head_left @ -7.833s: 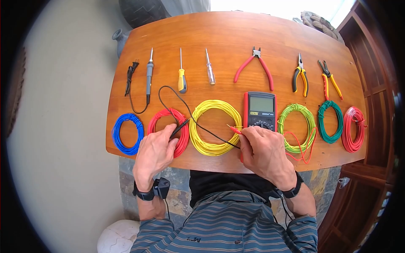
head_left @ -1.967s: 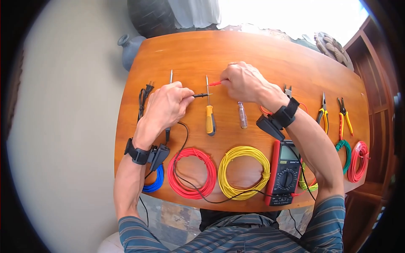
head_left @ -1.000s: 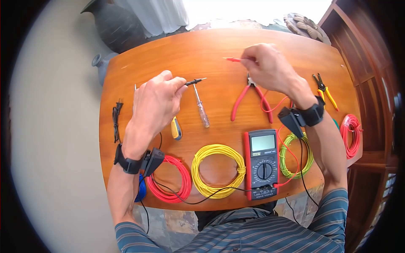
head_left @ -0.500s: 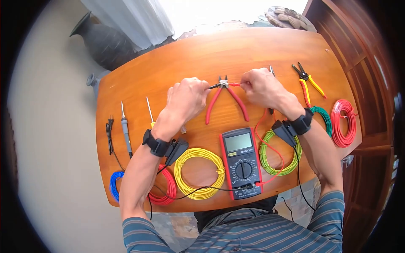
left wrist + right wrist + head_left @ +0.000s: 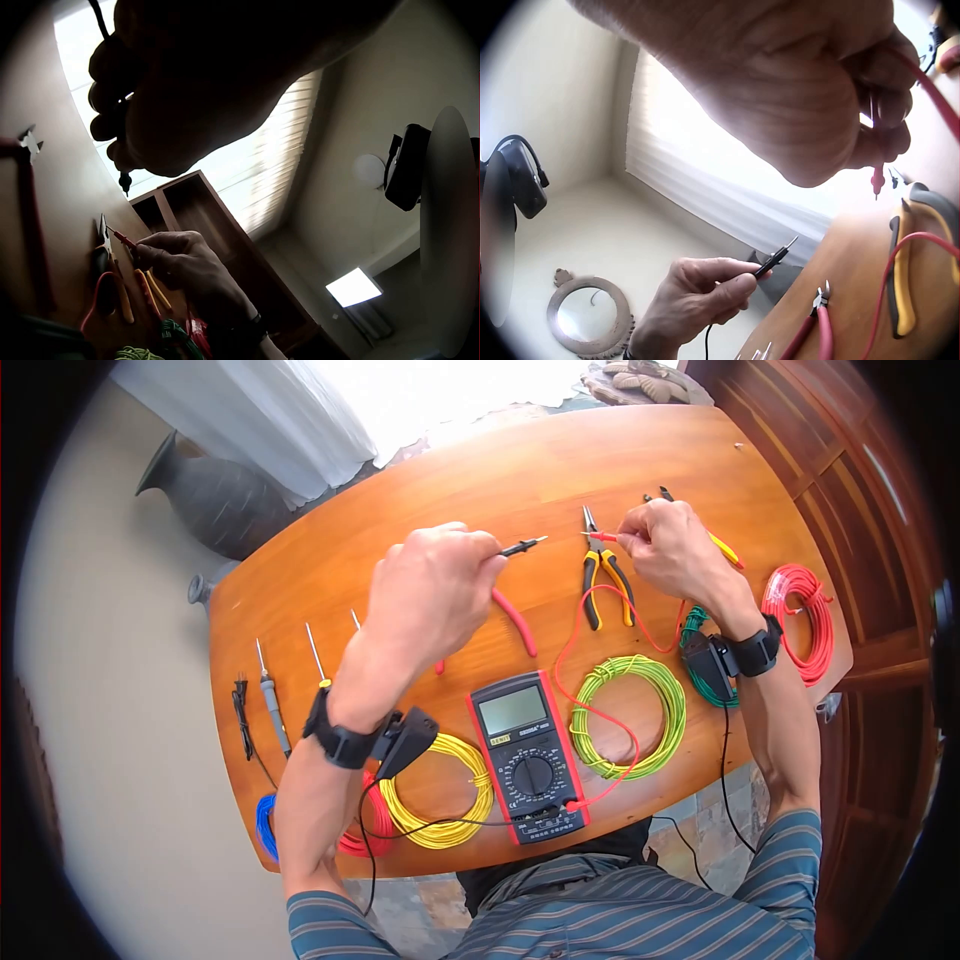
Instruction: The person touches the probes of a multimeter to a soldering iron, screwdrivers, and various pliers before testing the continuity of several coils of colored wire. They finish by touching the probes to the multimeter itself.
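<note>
In the head view the left hand pinches a black probe, its tip pointing right, above the red-handled cutters, which the hand partly covers. The right hand pinches a red probe, whose tip is at the jaws of the yellow-and-black pliers; contact cannot be told. Leads run from both probes to the multimeter near the front edge. The right wrist view shows the black probe held between thumb and fingers, apart from the red probe.
Coils of yellow, yellow-green, green, red and blue wire lie along the front. A soldering iron and screwdrivers lie at left. The right hand partly hides the yellow-and-red tool.
Both probes have moved right from the red-handled cutters, the red one to the yellow-and-black pliers. The head view has shifted, and the left hand now covers part of the cutters.
</note>
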Demonstrator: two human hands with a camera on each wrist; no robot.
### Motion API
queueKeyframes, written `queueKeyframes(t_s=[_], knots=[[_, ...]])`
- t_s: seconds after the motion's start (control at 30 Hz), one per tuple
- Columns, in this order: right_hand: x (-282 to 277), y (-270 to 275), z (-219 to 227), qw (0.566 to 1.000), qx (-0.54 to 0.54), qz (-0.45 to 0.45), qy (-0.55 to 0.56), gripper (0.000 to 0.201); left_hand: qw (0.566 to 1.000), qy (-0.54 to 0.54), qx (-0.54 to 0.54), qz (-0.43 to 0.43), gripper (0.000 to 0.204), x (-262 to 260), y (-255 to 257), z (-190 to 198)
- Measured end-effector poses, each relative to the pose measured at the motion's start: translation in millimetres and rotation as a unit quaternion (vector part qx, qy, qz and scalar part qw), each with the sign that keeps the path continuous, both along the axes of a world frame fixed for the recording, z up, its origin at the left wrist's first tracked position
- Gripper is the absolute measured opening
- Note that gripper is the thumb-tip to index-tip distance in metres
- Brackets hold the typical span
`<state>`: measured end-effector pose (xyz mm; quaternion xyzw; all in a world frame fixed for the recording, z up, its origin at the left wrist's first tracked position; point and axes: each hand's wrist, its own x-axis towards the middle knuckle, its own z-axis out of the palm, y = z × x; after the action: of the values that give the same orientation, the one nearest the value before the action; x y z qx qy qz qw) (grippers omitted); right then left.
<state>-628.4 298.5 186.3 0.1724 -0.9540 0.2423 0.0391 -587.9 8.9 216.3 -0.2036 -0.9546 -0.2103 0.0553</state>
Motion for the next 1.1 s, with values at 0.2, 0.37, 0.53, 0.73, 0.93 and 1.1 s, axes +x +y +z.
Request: queueKeyframes(t_s=[0.2, 0.37, 0.53, 0.73, 0.93, 1.1], knots=[[9.2, 9.0, -2.5, 0.998, -0.026, -0.037, -0.043, 0.02, 0.997, -0.031, 0.069, -0.015, 0.018, -18.7, 38.3, -45.0], [4.8, 10.4, -15.1, 0.996, 0.0, -0.05, -0.07, 0.021, 0.996, -0.046, 0.072, 0.001, 0.019, -25.6, 55.2, -58.9], [8.4, 14.7, -23.6, 0.998, -0.014, -0.061, -0.025, 0.019, 0.996, -0.073, 0.042, 0.024, 0.02, -28.3, 65.6, -63.7], [11.6, 23.9, -17.1, 0.998, 0.004, -0.059, 0.026, 0.018, 0.999, -0.027, -0.034, 0.005, 0.019, -27.1, 56.2, -50.9], [40.0, 21.6, 17.9, 0.998, -0.06, -0.016, 0.03, 0.019, 0.996, 0.045, 0.07, 0.03, 0.02, 14.1, -20.4, 41.6], [48.5, 30.6, 29.4, 0.993, -0.114, 0.009, 0.001, 0.02, 0.957, 0.154, 0.149, 0.195, 0.021, 87.1, -88.8, 112.7]])
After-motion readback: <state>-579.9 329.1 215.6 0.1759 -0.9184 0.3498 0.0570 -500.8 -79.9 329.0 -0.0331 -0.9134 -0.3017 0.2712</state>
